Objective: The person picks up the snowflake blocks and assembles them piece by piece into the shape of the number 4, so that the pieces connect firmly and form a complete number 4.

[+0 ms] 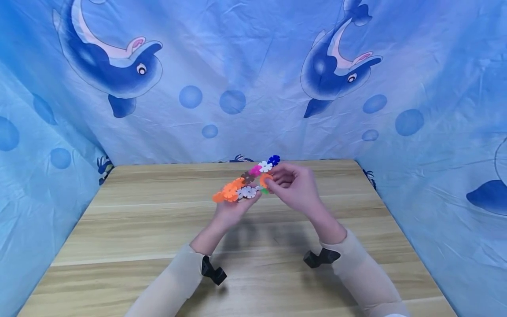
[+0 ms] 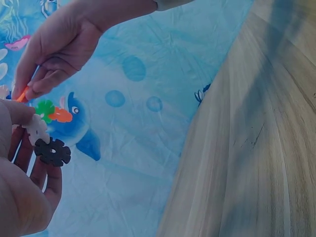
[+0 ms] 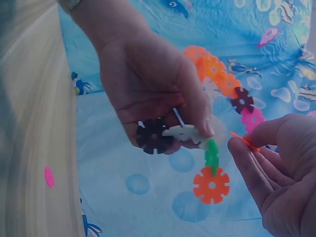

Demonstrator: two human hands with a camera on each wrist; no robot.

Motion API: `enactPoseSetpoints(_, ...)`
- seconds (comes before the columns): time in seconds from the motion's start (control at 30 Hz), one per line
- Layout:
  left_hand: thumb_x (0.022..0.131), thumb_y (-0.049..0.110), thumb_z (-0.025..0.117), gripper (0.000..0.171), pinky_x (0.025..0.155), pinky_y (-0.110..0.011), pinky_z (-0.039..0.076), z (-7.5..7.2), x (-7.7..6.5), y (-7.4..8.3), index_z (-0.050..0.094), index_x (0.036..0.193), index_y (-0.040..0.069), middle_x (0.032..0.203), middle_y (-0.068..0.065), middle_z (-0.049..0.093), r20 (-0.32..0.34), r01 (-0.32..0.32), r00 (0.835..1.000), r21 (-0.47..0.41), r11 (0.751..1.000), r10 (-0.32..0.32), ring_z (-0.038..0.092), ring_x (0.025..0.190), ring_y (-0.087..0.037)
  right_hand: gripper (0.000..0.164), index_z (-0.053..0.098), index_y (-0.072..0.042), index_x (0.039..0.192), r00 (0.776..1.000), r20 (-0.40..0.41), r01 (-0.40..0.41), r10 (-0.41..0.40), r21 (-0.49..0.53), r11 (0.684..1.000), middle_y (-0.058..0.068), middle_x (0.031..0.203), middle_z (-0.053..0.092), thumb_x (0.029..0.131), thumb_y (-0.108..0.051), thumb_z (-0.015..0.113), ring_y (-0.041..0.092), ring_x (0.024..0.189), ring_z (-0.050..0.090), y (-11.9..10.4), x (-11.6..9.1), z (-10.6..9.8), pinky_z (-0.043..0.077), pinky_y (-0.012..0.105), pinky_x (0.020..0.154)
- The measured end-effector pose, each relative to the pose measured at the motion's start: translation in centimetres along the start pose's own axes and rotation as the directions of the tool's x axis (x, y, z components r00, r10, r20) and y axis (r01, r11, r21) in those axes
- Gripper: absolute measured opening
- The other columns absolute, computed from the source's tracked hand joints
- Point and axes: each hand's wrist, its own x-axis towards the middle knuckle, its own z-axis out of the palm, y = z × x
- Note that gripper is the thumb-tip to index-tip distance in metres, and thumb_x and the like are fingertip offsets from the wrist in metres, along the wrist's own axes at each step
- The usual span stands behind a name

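Observation:
My left hand (image 1: 233,212) holds a chain of slotted snowflake discs above the table, thumb pressed on its white discs (image 1: 248,192). From there run orange discs (image 1: 231,192), a brown disc (image 1: 247,177), a pink disc (image 1: 255,171), a white disc (image 1: 265,166) and a dark blue disc (image 1: 273,160). A black disc (image 3: 153,136), a green disc (image 3: 211,157) and an orange disc (image 3: 212,185) also join the piece. Between thumb and fingers, my right hand (image 1: 297,187) pinches a separate-looking orange disc (image 3: 245,141), edge-on, close beside the chain; contact is unclear.
Below the hands lies a wooden table (image 1: 138,220). Blue cloth (image 1: 253,53) printed with dolphins and bubbles hangs behind it and on both sides. A small pink disc (image 3: 48,177) shows against the wood in the right wrist view. Each wrist wears a black mount (image 1: 321,257).

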Motion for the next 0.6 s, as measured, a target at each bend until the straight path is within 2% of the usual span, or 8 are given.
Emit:
enactPoseSetpoints(0.1, 0.095, 0.025, 0.081, 0.043, 0.115, -0.051, 0.053, 0.2, 0.0, -0.1, 0.068, 0.133, 0.008, 0.134, -0.01, 0.074, -0.013, -0.034, 0.999, 0.033, 0.999, 0.035, 0.068, 0.128, -0.029, 0.011, 0.076, 0.0, 0.095, 1.0, -0.006, 0.008, -0.008, -0.023, 1.0, 0.015, 0.085, 0.078, 0.087, 0.002, 0.083, 0.013, 0.066, 0.075, 0.1, -0.1, 0.3, 0.066, 0.028, 0.061)
enactPoseSetpoints(0.2, 0.093, 0.021, 0.083, 0.04, 0.11, -0.043, 0.052, 0.3, 0.0, -0.5, 0.071, 0.129, 0.006, 0.124, -0.01, 0.078, -0.032, -0.136, 0.99, 0.098, 0.986, 0.139, 0.072, 0.118, -0.028, 0.011, 0.075, -0.001, 0.091, 1.0, -0.011, 0.014, -0.015, -0.063, 0.998, 0.014, 0.084, 0.079, 0.087, 0.001, 0.084, 0.014, 0.066, 0.075, 0.2, -0.2, 0.5, 0.065, 0.027, 0.061)
enactPoseSetpoints(0.3, 0.091, 0.012, 0.084, 0.033, 0.099, -0.03, 0.057, 0.4, 0.0, -0.9, 0.074, 0.122, 0.003, 0.112, -0.011, 0.081, -0.038, -0.285, 0.956, 0.115, 0.952, 0.29, 0.076, 0.105, -0.024, 0.012, 0.073, -0.004, 0.086, 0.999, -0.014, 0.026, -0.028, -0.131, 0.991, 0.011, 0.081, 0.079, 0.086, -0.002, 0.086, 0.014, 0.065, 0.075, 0.2, -0.5, 0.7, 0.064, 0.024, 0.059)
enactPoseSetpoints(0.4, 0.089, 0.004, 0.084, 0.028, 0.086, -0.019, 0.061, 0.4, 0.1, -1.3, 0.076, 0.116, 0.0, 0.106, -0.015, 0.081, -0.032, -0.386, 0.921, 0.063, 0.921, 0.388, 0.076, 0.095, -0.015, 0.013, 0.073, -0.006, 0.085, 0.998, -0.014, 0.053, -0.057, -0.197, 0.979, 0.009, 0.08, 0.079, 0.087, -0.005, 0.086, 0.013, 0.064, 0.075, 0.3, -0.7, 0.8, 0.063, 0.022, 0.058)
enactPoseSetpoints(0.47, 0.088, 0.0, 0.083, 0.027, 0.084, -0.017, 0.061, 0.4, 0.1, -1.5, 0.077, 0.114, -0.001, 0.104, -0.017, 0.08, -0.025, -0.402, 0.915, 0.01, 0.916, 0.402, 0.073, 0.092, -0.009, 0.012, 0.074, -0.006, 0.085, 0.996, -0.011, 0.079, -0.084, -0.226, 0.971, 0.008, 0.08, 0.079, 0.087, -0.005, 0.086, 0.012, 0.064, 0.076, 0.2, -0.8, 0.9, 0.063, 0.02, 0.058)
enactPoseSetpoints(0.6, 0.088, -0.002, 0.083, 0.023, 0.081, -0.016, 0.059, 0.3, 0.0, -1.5, 0.078, 0.11, -0.002, 0.1, -0.019, 0.078, -0.026, -0.388, 0.921, -0.024, 0.921, 0.388, 0.067, 0.086, -0.005, 0.011, 0.075, -0.006, 0.085, 0.99, 0.0, 0.138, -0.143, -0.265, 0.954, 0.008, 0.08, 0.08, 0.087, -0.006, 0.085, 0.013, 0.064, 0.076, 0.1, -1.0, 1.0, 0.062, 0.017, 0.059)
